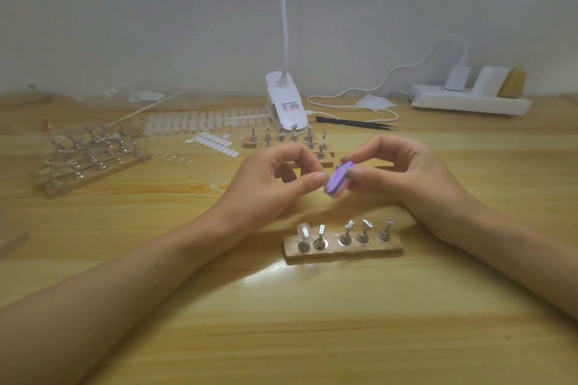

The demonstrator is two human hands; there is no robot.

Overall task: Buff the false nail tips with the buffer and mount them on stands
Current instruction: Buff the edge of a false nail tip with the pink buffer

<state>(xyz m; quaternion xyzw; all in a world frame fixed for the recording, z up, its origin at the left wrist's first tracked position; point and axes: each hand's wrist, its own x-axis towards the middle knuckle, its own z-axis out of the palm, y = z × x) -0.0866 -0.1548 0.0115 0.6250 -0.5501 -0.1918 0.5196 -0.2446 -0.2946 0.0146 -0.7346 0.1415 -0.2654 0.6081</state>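
My right hand (403,175) pinches a small purple and pink buffer block (339,181) between thumb and fingers, above the table's middle. My left hand (269,181) faces it with thumb and forefinger pinched together right at the buffer's left face; whatever they hold is too small to make out. Just below the hands lies a wooden base (342,248) with several metal stands. The leftmost stand carries a clear nail tip (304,232); the others are bare.
More wooden bases with stands sit at the left (90,156) and behind the hands (281,137). A strip of clear nail tips (203,123), adhesive tabs (215,144), a white clip lamp (286,103), black tweezers (356,123) and a power strip (469,100) lie further back.
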